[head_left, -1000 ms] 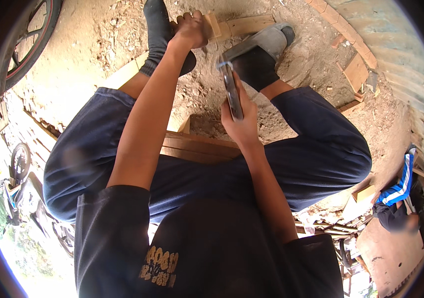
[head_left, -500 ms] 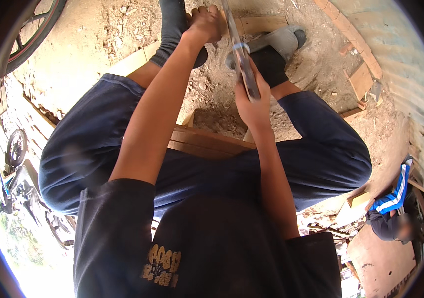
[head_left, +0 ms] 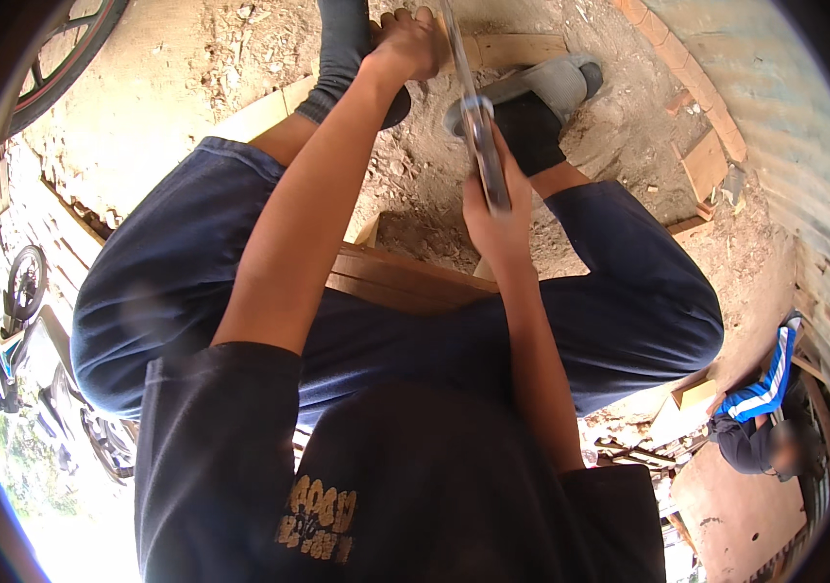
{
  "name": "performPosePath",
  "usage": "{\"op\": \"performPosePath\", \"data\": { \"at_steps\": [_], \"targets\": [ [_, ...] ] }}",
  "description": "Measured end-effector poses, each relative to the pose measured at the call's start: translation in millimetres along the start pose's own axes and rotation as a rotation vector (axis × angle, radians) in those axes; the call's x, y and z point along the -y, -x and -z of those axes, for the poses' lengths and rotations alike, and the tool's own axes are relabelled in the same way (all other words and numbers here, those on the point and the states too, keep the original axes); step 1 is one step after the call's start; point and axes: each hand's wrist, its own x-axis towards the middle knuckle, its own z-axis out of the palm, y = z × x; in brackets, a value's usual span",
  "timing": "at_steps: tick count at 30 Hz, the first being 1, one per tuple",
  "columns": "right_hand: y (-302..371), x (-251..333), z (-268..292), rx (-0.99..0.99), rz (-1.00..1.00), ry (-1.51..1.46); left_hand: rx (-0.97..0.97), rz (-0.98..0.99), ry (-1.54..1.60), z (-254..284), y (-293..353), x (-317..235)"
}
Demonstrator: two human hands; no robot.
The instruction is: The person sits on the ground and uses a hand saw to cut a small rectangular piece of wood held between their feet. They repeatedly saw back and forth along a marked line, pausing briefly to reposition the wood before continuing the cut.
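My right hand [head_left: 500,219] is closed round the dark handle of a long, narrow-bladed metal tool [head_left: 480,141]. A pale band circles it where blade and handle meet. The blade runs up past the top edge, so its far end and exact kind are hidden. My left hand [head_left: 407,47] is beside the blade with its fingers curled. A sliver of light wood shows next to those fingers, but what they grip is mostly hidden. Both hands are above the dirt between my feet, the left one near my dark-socked ankle [head_left: 339,58].
I sit on a low wooden seat [head_left: 405,282]. A grey shoe [head_left: 553,85] is on my right foot. Wooden boards [head_left: 522,49] lie ahead. Brick edging [head_left: 687,73] and a corrugated metal wall [head_left: 784,126] curve along the right. Another person [head_left: 760,428] is at lower right; a wheel [head_left: 70,68] stands far left.
My right hand and the tool have drawn slightly back toward me. The left hand has shifted a little to the right, still curled.
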Motion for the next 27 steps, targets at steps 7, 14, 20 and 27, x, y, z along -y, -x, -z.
{"op": "performPosePath", "data": {
  "at_steps": [7, 14, 20, 27],
  "targets": [
    [5.1, 10.1, 12.2, 0.102, -0.137, -0.156, -0.011, 0.369, 0.392, 0.5, 2.2, -1.8],
    [-23.9, 3.2, 4.0, 0.139, -0.144, -0.122, -0.006, 0.340, 0.393, -19.8, -12.2, -2.4],
    [0.2, 13.0, 10.2, 0.053, -0.123, -0.087, 0.004, 0.302, 0.365, -15.5, -13.7, 1.2],
    [11.2, 7.5, 8.4, 0.042, -0.164, -0.186, 0.059, 0.340, 0.426, 14.1, 3.7, -1.5]
  ]
}}
